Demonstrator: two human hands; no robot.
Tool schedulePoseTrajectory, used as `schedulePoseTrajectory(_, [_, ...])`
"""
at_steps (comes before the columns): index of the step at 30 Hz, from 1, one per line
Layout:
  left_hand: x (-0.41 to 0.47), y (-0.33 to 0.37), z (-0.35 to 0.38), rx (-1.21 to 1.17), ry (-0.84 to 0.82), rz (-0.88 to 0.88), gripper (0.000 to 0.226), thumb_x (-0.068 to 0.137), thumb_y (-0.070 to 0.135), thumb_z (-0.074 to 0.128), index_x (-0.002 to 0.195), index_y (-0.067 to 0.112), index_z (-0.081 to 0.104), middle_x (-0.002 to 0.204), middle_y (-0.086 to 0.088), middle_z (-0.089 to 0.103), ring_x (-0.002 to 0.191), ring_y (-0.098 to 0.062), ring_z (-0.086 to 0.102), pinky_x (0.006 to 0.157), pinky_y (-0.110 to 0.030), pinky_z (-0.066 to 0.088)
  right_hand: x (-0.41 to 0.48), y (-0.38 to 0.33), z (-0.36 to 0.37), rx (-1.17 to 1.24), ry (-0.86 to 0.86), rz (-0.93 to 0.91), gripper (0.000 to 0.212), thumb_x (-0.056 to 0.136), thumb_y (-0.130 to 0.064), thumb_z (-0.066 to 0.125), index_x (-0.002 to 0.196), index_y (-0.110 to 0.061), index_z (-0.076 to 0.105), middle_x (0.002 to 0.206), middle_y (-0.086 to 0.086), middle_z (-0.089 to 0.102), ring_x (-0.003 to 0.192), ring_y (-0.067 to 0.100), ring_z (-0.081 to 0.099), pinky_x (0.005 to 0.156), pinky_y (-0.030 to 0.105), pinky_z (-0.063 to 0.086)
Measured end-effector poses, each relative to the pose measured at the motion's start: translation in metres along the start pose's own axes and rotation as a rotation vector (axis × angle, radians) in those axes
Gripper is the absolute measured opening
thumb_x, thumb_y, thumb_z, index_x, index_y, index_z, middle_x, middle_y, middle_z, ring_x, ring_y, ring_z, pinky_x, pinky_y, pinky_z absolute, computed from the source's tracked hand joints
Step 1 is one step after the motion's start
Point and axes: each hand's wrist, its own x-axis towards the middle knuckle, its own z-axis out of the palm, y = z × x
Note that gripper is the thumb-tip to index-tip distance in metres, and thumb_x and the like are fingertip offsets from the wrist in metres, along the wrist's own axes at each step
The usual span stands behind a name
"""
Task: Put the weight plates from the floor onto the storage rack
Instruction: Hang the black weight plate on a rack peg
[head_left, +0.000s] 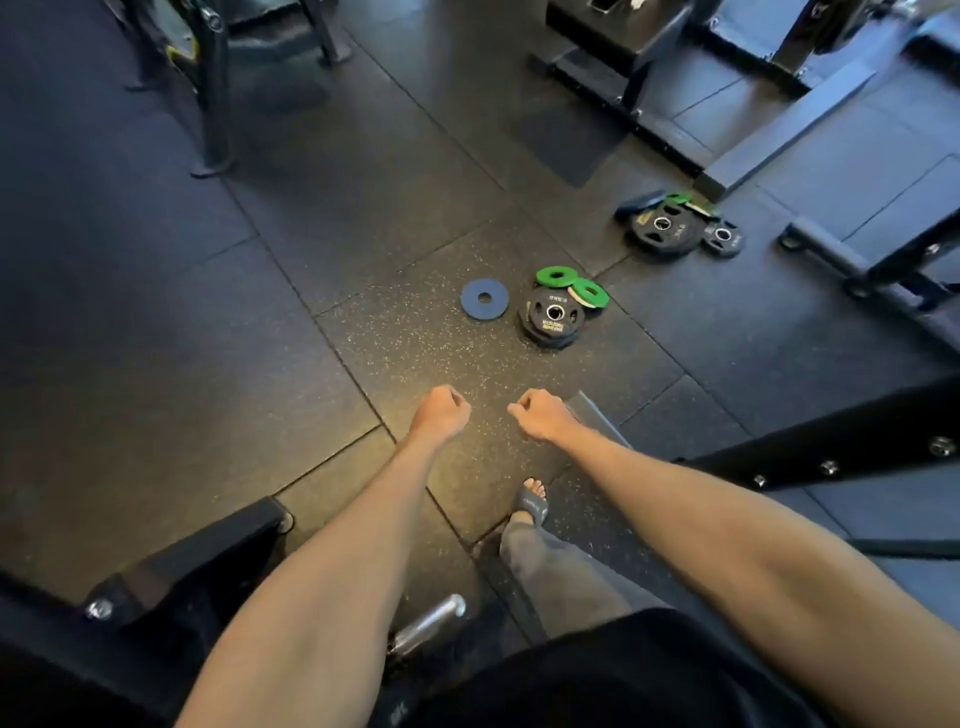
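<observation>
One head-worn wide view — forward and steeply down at the floor (156, 322)

A lone plate (484, 298) flat on the floor (363, 234), a plate pile (553, 314) just right of it, a second pile (665, 228) farther back and right, near a bench frame (826, 241)

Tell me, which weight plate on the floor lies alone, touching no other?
The blue plate, flat just left of the nearer green plates and black plates. Those overlap in a pile, as does the farther group.

Dark rubber-tiled floor (363, 218), blue plate (484, 298) flat, black plates (551, 316), green plates (557, 276) alongside
</observation>
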Motion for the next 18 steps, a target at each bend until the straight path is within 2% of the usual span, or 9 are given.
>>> schedulePoseTrajectory(2, [0.03,0.036,0.0,0.032,-0.046,0.008,0.009,0.095,0.024,0.049,0.091,0.018,0.056,0.096,-0.009,0.07,0.093,-0.027,0.067,0.083,-0.037,0.054,0.028,0.005,-0.025,0.047,0.018,0.048,0.034,0.1,-0.031,0.053,0.113,-0.003,0.066,0.12,0.018,0.068,0.116,0.034,0.061,0.096,0.037,0.045])
schedulePoseTrajectory(4, [0.055,0.074,-0.001,0.066,-0.096,0.024,0.01,0.096,0.024,0.05,0.092,0.017,0.056,0.096,-0.009,0.07,0.094,-0.027,0.066,0.085,-0.038,0.054,0.052,0.009,-0.051,0.09,0.019,0.083,0.033,0.101,-0.03,0.053,0.11,-0.002,0.067,0.116,0.018,0.069,0.112,0.034,0.062,0.094,0.037,0.046])
schedulePoseTrajectory(7, [0.093,0.126,-0.004,0.098,-0.152,0.051,0.012,0.096,0.025,0.049,0.088,0.02,0.056,0.094,-0.008,0.069,0.092,-0.027,0.066,0.086,-0.041,0.055,0.089,0.013,-0.084,0.183,0.029,0.123,0.03,0.1,-0.029,0.052,0.091,-0.005,0.068,0.1,0.02,0.074,0.098,0.034,0.069,0.092,0.042,0.053])
schedulePoseTrajectory(9, [0.118,0.157,-0.004,0.107,-0.193,0.075,0.016,0.094,0.023,0.049,0.078,0.022,0.054,0.09,-0.008,0.069,0.091,-0.029,0.068,0.086,-0.043,0.056,0.115,0.017,-0.099,0.252,0.054,0.16,0.027,0.099,-0.03,0.053,0.083,-0.011,0.063,0.095,0.019,0.074,0.096,0.036,0.07,0.091,0.047,0.055])
schedulePoseTrajectory(11, [0.143,0.186,-0.005,0.106,-0.222,0.095,0.018,0.092,0.02,0.049,0.074,0.022,0.052,0.085,-0.008,0.07,0.089,-0.029,0.07,0.085,-0.041,0.057,0.14,0.02,-0.113,0.3,0.079,0.199,0.027,0.098,-0.032,0.053,0.076,-0.017,0.058,0.096,0.018,0.074,0.098,0.038,0.069,0.088,0.045,0.054])
schedulePoseTrajectory(14, [0.185,0.224,-0.008,0.145,-0.261,0.128,0.026,0.093,0.016,0.049,0.067,0.019,0.049,0.085,-0.014,0.07,0.087,-0.031,0.072,0.073,-0.036,0.054,0.172,0.013,-0.138,0.383,0.088,0.248,0.029,0.1,-0.032,0.051,0.075,-0.017,0.057,0.095,0.018,0.074,0.096,0.035,0.07,0.09,0.044,0.053])
schedulePoseTrajectory(16, [0.22,0.248,-0.009,0.188,-0.295,0.156,0.03,0.094,0.017,0.049,0.065,0.017,0.05,0.086,-0.018,0.071,0.084,-0.032,0.073,0.073,-0.035,0.055,0.201,0.007,-0.152,0.442,0.104,0.283,0.03,0.1,-0.032,0.051,0.074,-0.018,0.055,0.097,0.019,0.074,0.096,0.035,0.07,0.093,0.047,0.055])
schedulePoseTrajectory(18, [0.261,0.269,-0.008,0.234,-0.337,0.185,0.033,0.095,0.017,0.048,0.062,0.015,0.049,0.08,-0.017,0.069,0.082,-0.033,0.073,0.073,-0.036,0.056,0.234,0.0,-0.163,0.499,0.117,0.336,0.031,0.1,-0.032,0.05,0.074,-0.018,0.056,0.096,0.019,0.074,0.091,0.034,0.071,0.087,0.048,0.058])
